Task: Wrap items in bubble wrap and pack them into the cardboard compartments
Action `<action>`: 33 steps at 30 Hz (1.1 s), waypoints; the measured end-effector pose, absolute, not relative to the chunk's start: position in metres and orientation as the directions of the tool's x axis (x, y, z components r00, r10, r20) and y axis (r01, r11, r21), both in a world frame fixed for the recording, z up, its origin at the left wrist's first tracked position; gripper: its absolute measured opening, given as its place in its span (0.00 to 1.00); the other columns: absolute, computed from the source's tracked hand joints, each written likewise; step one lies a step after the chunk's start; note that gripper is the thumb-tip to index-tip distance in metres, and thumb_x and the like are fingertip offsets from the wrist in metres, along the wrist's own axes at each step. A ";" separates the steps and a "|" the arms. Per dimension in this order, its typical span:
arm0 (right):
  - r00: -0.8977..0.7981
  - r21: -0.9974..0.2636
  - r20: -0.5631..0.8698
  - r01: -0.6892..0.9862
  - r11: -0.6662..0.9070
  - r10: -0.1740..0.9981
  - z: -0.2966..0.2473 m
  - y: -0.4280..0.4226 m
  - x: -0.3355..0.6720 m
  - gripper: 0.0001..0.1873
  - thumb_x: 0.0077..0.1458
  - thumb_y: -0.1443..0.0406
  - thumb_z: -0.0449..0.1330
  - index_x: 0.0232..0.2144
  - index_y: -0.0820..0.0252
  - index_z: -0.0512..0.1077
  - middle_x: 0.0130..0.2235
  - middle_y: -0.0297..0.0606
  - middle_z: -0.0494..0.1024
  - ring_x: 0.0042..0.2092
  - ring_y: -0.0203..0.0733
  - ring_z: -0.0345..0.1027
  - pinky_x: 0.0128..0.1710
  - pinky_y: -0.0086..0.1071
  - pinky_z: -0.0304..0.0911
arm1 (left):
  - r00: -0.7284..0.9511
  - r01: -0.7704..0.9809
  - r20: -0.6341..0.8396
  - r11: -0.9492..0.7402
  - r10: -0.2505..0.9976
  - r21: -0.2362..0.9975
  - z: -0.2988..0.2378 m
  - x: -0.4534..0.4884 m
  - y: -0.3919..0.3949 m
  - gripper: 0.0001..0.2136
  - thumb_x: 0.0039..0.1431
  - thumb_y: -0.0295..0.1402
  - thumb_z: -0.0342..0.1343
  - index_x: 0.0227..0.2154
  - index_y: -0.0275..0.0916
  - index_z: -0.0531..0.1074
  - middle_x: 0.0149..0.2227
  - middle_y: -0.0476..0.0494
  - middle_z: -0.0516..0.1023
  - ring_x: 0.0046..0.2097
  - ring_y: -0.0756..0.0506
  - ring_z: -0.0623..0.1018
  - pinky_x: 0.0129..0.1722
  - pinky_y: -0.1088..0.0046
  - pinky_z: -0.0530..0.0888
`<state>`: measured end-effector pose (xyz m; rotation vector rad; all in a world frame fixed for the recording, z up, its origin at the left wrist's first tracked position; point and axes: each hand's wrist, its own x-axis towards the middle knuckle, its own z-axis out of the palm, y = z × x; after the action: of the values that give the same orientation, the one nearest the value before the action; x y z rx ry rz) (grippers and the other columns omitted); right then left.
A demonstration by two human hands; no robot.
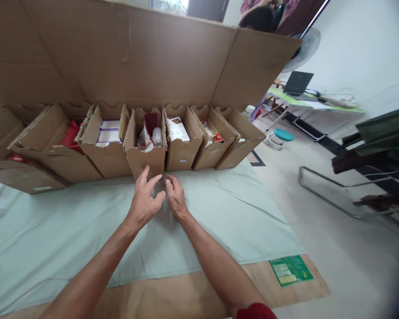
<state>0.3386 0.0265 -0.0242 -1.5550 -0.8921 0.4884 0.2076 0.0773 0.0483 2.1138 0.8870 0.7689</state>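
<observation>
A cardboard bin (145, 160) stands slightly forward of the row, holding a dark red and white packet (148, 133) and a clear plastic container (157, 136). My left hand (145, 199) is spread open in front of this bin, its index fingertip at the lower front face; whether it touches is hard to tell. By the bin's lower right corner is my right hand (176, 195), fingers loosely bent and slightly apart, with nothing visible in them. To the right, the neighbouring bin (181, 155) contains white boxes (177, 129).
More cardboard bins (99, 161) line both sides, backed by a tall cardboard panel (136, 57). Pale green cloth (219, 212) covers the table. A green packet (291, 270) lies near the table's edge. A metal rack (329, 179), stool (283, 134) and laptop (298, 83) are right. Another person is behind the panel.
</observation>
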 end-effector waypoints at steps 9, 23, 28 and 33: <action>0.680 -0.962 0.211 0.273 0.025 0.702 -0.020 0.020 0.339 0.20 0.64 0.52 0.50 0.46 0.59 0.72 0.46 0.45 0.80 0.47 0.47 0.75 0.51 0.41 0.69 | 0.634 0.291 0.179 -0.447 0.752 0.846 0.047 0.228 0.084 0.23 0.56 0.28 0.57 0.56 0.35 0.76 0.75 0.30 0.48 0.73 0.30 0.58 0.68 0.48 0.64; 0.207 -0.506 0.272 0.862 -0.043 0.940 0.139 0.142 0.281 0.25 0.59 0.68 0.58 0.58 0.52 0.73 0.32 0.37 0.80 0.40 0.52 0.75 0.52 0.46 0.66 | 0.526 0.356 0.079 -0.304 0.847 0.884 0.011 0.066 -0.001 0.18 0.59 0.31 0.55 0.50 0.43 0.80 0.69 0.33 0.65 0.64 0.31 0.73 0.27 0.71 0.81; 0.180 -0.352 0.254 0.932 -0.082 0.950 0.140 0.121 0.265 0.12 0.61 0.69 0.55 0.40 0.54 0.78 0.35 0.40 0.83 0.39 0.51 0.76 0.42 0.38 0.65 | 0.303 0.367 0.075 -0.189 0.950 0.911 0.024 0.044 0.014 0.19 0.63 0.36 0.54 0.56 0.42 0.75 0.69 0.33 0.63 0.64 0.32 0.73 0.21 0.77 0.74; 0.085 -0.470 0.292 0.880 0.066 0.953 0.136 0.002 0.271 0.10 0.63 0.65 0.55 0.36 0.52 0.78 0.32 0.37 0.83 0.34 0.45 0.76 0.35 0.35 0.66 | 0.096 0.334 0.116 -0.142 0.989 0.932 0.025 0.026 0.025 0.29 0.63 0.40 0.56 0.66 0.41 0.62 0.67 0.30 0.66 0.60 0.35 0.75 0.49 0.58 0.80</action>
<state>0.2713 0.0015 0.1365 -1.8228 -1.8035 0.1724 0.0260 0.0248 0.0250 1.5981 1.3359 1.0640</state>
